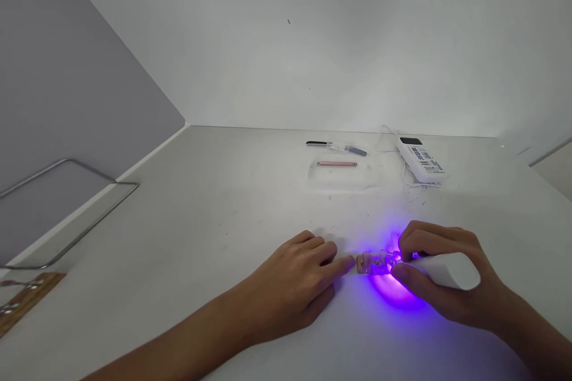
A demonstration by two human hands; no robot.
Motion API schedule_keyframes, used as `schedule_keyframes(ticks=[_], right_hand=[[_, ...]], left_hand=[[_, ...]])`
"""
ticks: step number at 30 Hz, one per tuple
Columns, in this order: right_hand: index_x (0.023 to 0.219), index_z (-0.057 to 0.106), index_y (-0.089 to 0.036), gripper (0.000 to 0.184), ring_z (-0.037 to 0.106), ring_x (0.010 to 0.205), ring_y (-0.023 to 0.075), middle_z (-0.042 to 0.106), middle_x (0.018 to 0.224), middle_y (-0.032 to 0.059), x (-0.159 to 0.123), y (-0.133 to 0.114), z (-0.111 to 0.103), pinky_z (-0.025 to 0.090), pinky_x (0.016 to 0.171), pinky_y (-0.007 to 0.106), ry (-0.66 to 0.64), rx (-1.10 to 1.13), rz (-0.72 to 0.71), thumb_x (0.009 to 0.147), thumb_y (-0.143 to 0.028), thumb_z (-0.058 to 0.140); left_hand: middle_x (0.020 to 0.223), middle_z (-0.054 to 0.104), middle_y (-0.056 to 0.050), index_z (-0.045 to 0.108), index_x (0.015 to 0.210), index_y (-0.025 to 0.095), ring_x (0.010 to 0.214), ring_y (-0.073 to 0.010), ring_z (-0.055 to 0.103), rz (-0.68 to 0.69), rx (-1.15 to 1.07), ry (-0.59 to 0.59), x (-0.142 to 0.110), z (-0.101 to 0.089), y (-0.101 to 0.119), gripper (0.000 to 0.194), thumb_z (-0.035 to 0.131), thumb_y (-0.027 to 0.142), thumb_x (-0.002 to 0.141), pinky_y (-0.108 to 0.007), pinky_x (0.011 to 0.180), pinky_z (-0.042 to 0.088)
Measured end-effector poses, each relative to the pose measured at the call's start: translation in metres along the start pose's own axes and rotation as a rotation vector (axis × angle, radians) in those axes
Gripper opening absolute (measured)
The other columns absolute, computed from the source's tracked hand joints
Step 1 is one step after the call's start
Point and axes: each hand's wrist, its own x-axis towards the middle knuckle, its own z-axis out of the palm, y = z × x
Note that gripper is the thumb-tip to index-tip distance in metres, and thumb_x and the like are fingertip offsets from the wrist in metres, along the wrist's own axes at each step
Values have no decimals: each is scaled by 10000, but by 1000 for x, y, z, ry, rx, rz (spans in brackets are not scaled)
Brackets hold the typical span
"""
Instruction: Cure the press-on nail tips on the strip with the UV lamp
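My right hand [447, 262] is closed around a white handheld UV lamp [451, 271], its fingers near the lit end. Violet light from the lamp falls on a small narrow strip [378, 263] that bears shiny, clear pieces resembling nail tips. The strip's right end is lost in the glare. On the strip's left end rests the outstretched index fingertip of my left hand [308, 277]. That hand's other fingers are bent, its thumb is apart from the index finger, and nothing is wrapped in its grasp.
Toward the back lie a pink pen-like stick [337, 164] on a clear tray [339, 183] and a slim tool with black and grey ends [337, 147]. A white labelled device [420, 159] with a cord stands right of them. A metal wire frame [96, 226] and brown board [29, 300] are left.
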Motion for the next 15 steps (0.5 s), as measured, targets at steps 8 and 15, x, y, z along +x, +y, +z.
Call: schedule_keyframes(ticks=[8, 15], right_hand=[[748, 520, -212, 236, 525, 539, 106, 553, 648, -22, -2, 1, 0, 462, 518, 242, 3, 7, 23, 950, -188, 640], [742, 534, -210, 233, 531, 538, 105, 560, 642, -23, -1, 2, 0, 460, 508, 236, 10, -3, 15, 945, -191, 648]], left_hand=[[825, 543, -8, 544, 1248, 202, 690, -206, 502, 5, 2, 19, -1, 0, 0, 344, 370, 79, 977, -356, 724, 406], [834, 549, -11, 530, 1282, 208, 694, -205, 507, 2, 5, 3, 0, 0, 0, 352, 375, 90, 988, -354, 734, 405]])
